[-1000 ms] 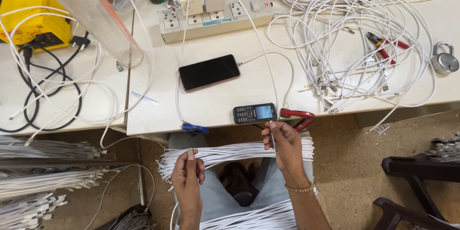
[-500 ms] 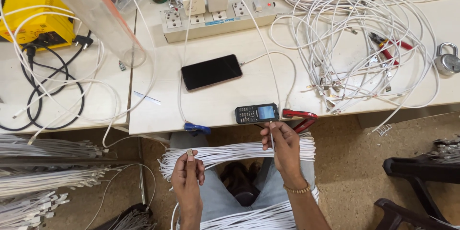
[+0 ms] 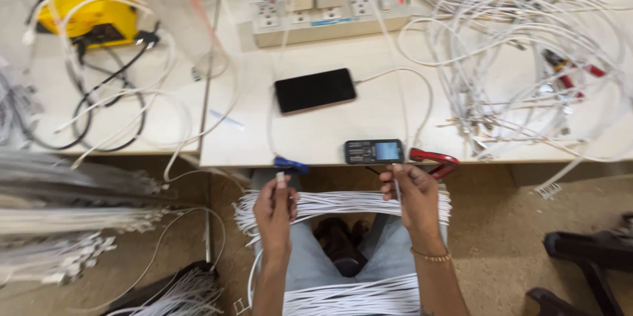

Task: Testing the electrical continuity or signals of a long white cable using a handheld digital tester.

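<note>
Left hand [image 3: 275, 205] pinches the connector end of a white cable [image 3: 280, 176] between thumb and fingertips, held upright just below the table edge [image 3: 316, 158]. Right hand [image 3: 415, 201] pinches a thin white cable [image 3: 396, 187] the same way, fingers curled closed around it. Both hands hover over a bundle of white cables [image 3: 343, 202] laid across the person's lap. Directly above the right hand, on the table edge, lies a small keypad phone [image 3: 374, 151], with a red-handled tool [image 3: 435, 160] beside it. Further back sits a black smartphone [image 3: 314, 90], plugged into a cable. A white power strip [image 3: 330, 16] lies beyond it.
</note>
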